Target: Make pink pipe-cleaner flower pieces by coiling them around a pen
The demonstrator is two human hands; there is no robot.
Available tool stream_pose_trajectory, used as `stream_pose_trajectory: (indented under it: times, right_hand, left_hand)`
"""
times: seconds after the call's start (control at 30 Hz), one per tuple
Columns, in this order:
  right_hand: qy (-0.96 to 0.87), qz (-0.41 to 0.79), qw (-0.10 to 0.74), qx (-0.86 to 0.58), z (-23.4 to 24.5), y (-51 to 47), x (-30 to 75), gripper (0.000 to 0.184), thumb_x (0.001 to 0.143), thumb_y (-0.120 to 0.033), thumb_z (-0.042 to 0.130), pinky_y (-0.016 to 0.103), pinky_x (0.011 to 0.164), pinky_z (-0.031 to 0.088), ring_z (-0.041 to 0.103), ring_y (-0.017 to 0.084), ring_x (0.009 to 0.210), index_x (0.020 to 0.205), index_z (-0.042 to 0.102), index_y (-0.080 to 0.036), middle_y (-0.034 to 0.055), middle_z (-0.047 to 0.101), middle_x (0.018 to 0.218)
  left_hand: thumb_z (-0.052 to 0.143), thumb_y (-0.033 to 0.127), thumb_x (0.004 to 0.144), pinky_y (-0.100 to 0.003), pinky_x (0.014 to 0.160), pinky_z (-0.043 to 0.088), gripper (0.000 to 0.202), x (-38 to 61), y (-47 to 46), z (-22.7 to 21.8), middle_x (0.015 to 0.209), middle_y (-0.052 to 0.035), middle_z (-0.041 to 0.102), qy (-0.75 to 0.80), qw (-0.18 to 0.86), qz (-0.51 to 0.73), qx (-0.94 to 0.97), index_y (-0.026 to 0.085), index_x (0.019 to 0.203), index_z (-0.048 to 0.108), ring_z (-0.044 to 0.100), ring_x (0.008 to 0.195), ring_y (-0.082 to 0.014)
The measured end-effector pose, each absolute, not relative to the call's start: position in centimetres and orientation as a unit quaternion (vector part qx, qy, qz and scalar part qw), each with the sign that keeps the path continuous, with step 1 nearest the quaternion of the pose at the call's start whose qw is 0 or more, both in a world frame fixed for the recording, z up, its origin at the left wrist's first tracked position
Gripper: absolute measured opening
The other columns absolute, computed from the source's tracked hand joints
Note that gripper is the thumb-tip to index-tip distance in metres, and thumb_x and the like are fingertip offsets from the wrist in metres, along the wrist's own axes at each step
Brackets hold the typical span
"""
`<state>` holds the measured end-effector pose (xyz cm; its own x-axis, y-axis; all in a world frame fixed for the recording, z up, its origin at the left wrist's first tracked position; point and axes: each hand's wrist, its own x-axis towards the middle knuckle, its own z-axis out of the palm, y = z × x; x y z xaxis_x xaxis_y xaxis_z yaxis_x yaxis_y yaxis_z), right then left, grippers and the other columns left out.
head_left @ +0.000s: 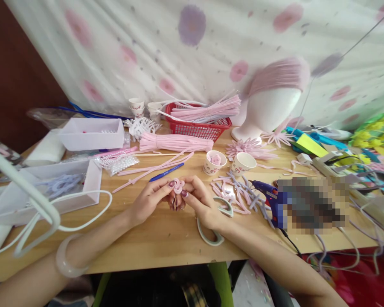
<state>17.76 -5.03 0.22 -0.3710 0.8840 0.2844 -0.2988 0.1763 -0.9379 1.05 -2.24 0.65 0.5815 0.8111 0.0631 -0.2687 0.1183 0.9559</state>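
Note:
A small pink flower of bent pipe cleaner [178, 186] is pinched between the fingertips of both hands, above the table's front middle. My left hand [153, 197] grips its left side, and my right hand [203, 202] closes on its right side. Scissors [211, 238] with pale handles lie under my right wrist, their blades hidden. Just beyond my left fingers rests a blue pen [167, 172]. Short cut pieces of pink and lilac pipe cleaner [233, 196] are scattered right of my right hand. A paper cup [213, 164] behind them holds pink flower-like pieces.
A blue glue gun [270, 198] with a cord sits at right. Another paper cup [243, 164], pink pipe cleaner bundles [176, 142], a red basket [196, 129] and a white mannequin head [269, 106] stand behind. White trays [92, 134] and a white curved cable or stand [48, 209] occupy the left.

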Motion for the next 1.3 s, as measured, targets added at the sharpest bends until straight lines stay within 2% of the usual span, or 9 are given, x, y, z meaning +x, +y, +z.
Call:
stream_pose_trajectory:
  times: [0.3, 0.47, 0.57, 0.8, 0.93, 1.03, 1.2, 1.3]
  right_hand:
    - [-0.599, 0.601, 0.471, -0.241, 0.42, -4.79, 17.99, 0.028, 0.093, -0.034, 0.056, 0.030, 0.068, 0.046, 0.059, 0.014, 0.072, 0.113, 0.046, -0.018, 0.0035, 0.063, 0.086]
    - [-0.613, 0.601, 0.455, -0.236, 0.55, -4.69, 18.17, 0.027, 0.093, -0.034, 0.055, 0.030, 0.072, 0.045, 0.059, 0.015, 0.079, 0.113, 0.046, -0.019, 0.0041, 0.063, 0.089]
    - [-0.623, 0.589, 0.453, -0.247, 0.47, -4.65, 18.21, 0.023, 0.094, -0.033, 0.054, 0.029, 0.070, 0.045, 0.059, 0.014, 0.078, 0.112, 0.047, -0.019, 0.0039, 0.062, 0.088]
    - [-0.632, 0.564, 0.463, -0.261, 0.21, -4.87, 17.95, 0.016, 0.097, -0.028, 0.048, 0.027, 0.068, 0.042, 0.055, 0.013, 0.073, 0.110, 0.045, -0.020, 0.0024, 0.061, 0.087]
    - [-0.642, 0.563, 0.449, -0.263, 0.16, -5.00, 18.18, 0.018, 0.097, -0.026, 0.045, 0.028, 0.069, 0.041, 0.055, 0.014, 0.073, 0.114, 0.043, -0.021, 0.0032, 0.063, 0.089]
    - [-0.615, 0.596, 0.441, -0.269, 0.37, -4.96, 18.30, 0.016, 0.095, -0.024, 0.048, 0.027, 0.066, 0.040, 0.050, 0.012, 0.064, 0.110, 0.043, -0.022, 0.0016, 0.064, 0.085]
    - [-0.567, 0.630, 0.442, -0.294, 1.06, -4.85, 18.13, 0.018, 0.086, -0.026, 0.057, 0.024, 0.055, 0.033, 0.041, 0.011, 0.055, 0.098, 0.043, -0.023, -0.0012, 0.062, 0.074]
    - [-0.585, 0.599, 0.453, -0.305, 1.04, -4.85, 18.10, 0.017, 0.089, -0.028, 0.054, 0.025, 0.056, 0.034, 0.044, 0.012, 0.056, 0.100, 0.042, -0.023, -0.0002, 0.061, 0.075]
  left_hand:
    - [0.055, 0.038, 0.089, -0.024, 0.057, 0.046, 0.026, 0.88, -2.06, 0.07, 0.067, -0.0001, 0.059, 0.291, 0.666, 0.393, 0.563, 0.015, 0.079, 0.061, 0.056, 0.060, -0.0126]
    - [0.050, 0.033, 0.090, -0.024, 0.056, 0.043, 0.026, 0.73, -2.20, 0.70, 0.064, 0.0013, 0.053, 0.321, 0.585, 0.385, 0.638, 0.015, 0.073, 0.059, 0.050, 0.058, -0.0114]
    - [0.049, 0.033, 0.089, -0.024, 0.054, 0.041, 0.028, 0.75, -2.19, 0.81, 0.062, 0.0017, 0.052, 0.326, 0.574, 0.382, 0.646, 0.016, 0.068, 0.057, 0.048, 0.056, -0.0110]
    - [0.049, 0.033, 0.085, -0.023, 0.047, 0.035, 0.030, 1.08, -2.17, 0.77, 0.054, 0.0035, 0.046, 0.327, 0.630, 0.355, 0.608, 0.017, 0.060, 0.052, 0.041, 0.047, -0.0089]
    - [0.052, 0.028, 0.078, -0.020, 0.041, 0.030, 0.029, 1.15, -2.16, 0.96, 0.050, 0.0052, 0.038, 0.317, 0.724, 0.325, 0.519, 0.018, 0.052, 0.045, 0.031, 0.044, -0.0075]
    - [0.055, 0.028, 0.074, -0.019, 0.039, 0.028, 0.029, 1.08, -1.95, 0.96, 0.047, 0.0061, 0.033, 0.309, 0.766, 0.301, 0.477, 0.018, 0.049, 0.043, 0.026, 0.043, -0.0068]
    - [0.059, 0.026, 0.075, -0.019, 0.039, 0.037, 0.020, 0.82, -1.48, 0.87, 0.049, 0.0057, 0.037, 0.264, 0.790, 0.292, 0.471, 0.017, 0.058, 0.053, 0.028, 0.043, -0.0071]
    - [0.061, 0.031, 0.078, -0.021, 0.042, 0.046, 0.026, 0.62, -1.40, 0.93, 0.053, 0.0036, 0.043, 0.242, 0.820, 0.272, 0.441, 0.016, 0.058, 0.053, 0.038, 0.045, -0.0079]
